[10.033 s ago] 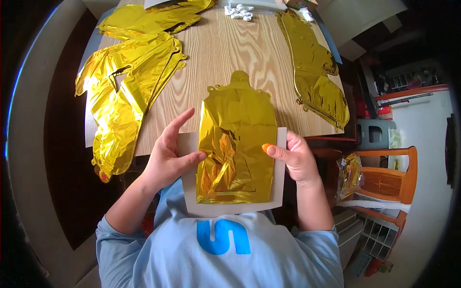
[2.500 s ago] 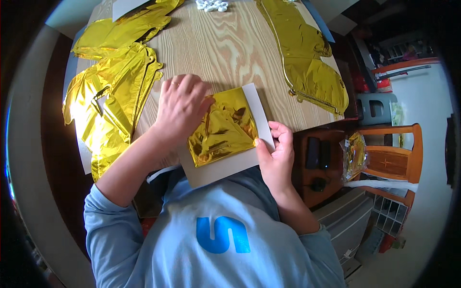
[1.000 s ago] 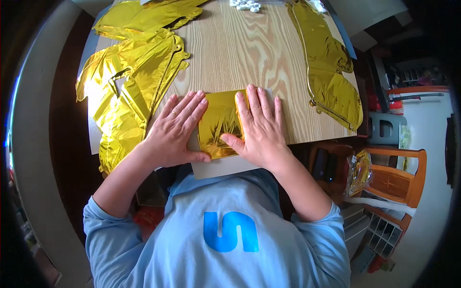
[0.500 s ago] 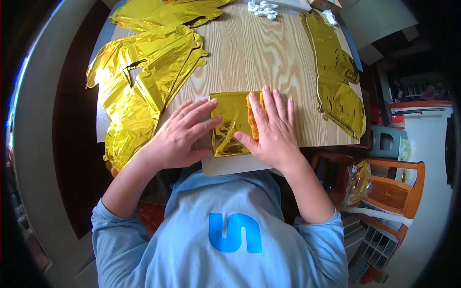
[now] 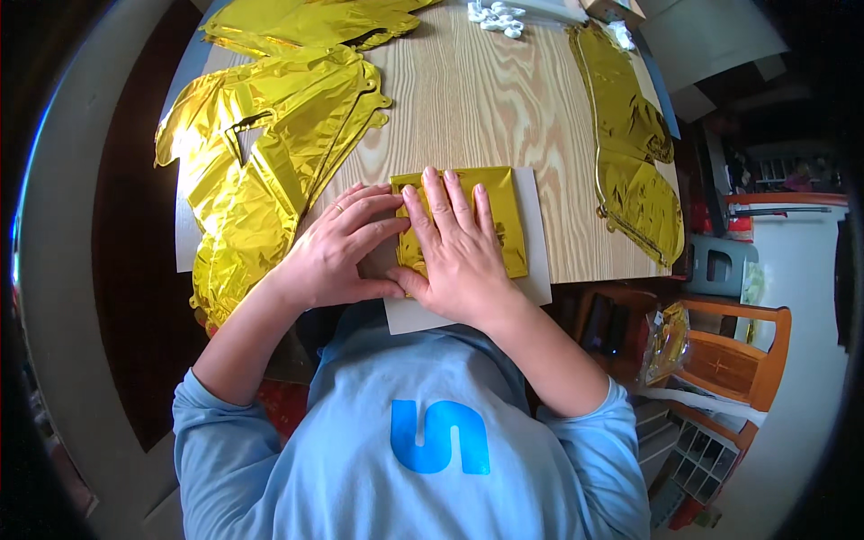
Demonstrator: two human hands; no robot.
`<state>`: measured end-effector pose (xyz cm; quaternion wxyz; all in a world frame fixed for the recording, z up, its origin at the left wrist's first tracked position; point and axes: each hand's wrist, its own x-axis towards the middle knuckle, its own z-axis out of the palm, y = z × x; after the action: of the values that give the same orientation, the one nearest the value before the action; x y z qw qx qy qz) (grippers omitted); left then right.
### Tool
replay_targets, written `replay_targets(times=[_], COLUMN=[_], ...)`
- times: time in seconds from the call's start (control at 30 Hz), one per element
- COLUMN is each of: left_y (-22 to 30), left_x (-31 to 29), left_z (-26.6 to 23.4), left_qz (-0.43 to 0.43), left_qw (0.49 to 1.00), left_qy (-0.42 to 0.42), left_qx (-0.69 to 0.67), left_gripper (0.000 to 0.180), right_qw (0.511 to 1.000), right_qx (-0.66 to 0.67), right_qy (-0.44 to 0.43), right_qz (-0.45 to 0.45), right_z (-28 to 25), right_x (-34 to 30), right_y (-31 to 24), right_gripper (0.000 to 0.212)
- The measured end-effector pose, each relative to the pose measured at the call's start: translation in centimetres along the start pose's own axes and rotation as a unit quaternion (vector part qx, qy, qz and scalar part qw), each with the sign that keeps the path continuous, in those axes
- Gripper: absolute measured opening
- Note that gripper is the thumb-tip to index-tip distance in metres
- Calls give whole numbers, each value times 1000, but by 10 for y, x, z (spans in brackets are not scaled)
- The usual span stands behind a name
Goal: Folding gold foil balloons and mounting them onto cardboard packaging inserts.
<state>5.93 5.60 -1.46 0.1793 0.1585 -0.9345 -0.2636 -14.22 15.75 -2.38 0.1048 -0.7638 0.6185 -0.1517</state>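
Note:
A deflated gold foil balloon (image 5: 508,211), folded into a neat rectangle, lies on a pale grey sheet (image 5: 537,256) at the table's near edge. Flat across its middle rests my right hand (image 5: 461,252), fingers spread and pointing away from me. My left hand (image 5: 340,247) is at the left edge of the folded foil, its fingers stretched out and its fingertips on that edge; a ring shows on one finger. Part of the foil is hidden beneath both hands.
Unfolded gold foil balloons lie on the wood-grain table (image 5: 450,99): a large one (image 5: 261,162) at left, another (image 5: 297,22) behind it, and a long one (image 5: 630,144) at right. Small white pieces (image 5: 497,18) sit at the far edge. A wooden chair (image 5: 733,355) stands at right.
My right hand has moved left from the foil's right side to its middle. The right part of the foil now lies spread out toward the right. My left hand has stayed nearly in place.

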Motion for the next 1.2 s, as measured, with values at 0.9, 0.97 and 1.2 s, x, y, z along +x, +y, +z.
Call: replay_targets(times=[0.9,0.97,1.2], left_y=[19,20,32], left_x=[-15,-15,-14], left_z=[18,17,23], left_qz=[35,37,46], left_qw=[999,999,996], left_qy=[33,32,36], left_qx=[-21,-16,71], left_gripper=[55,56,58], right_qw=[651,637,642], right_qx=[599,605,592], right_qy=[-80,-90,-111], right_qz=[460,470,474], right_z=[-99,-101,-102], right_x=[-68,-64,-57], right_y=[65,65,64], right_gripper=[42,41,41])
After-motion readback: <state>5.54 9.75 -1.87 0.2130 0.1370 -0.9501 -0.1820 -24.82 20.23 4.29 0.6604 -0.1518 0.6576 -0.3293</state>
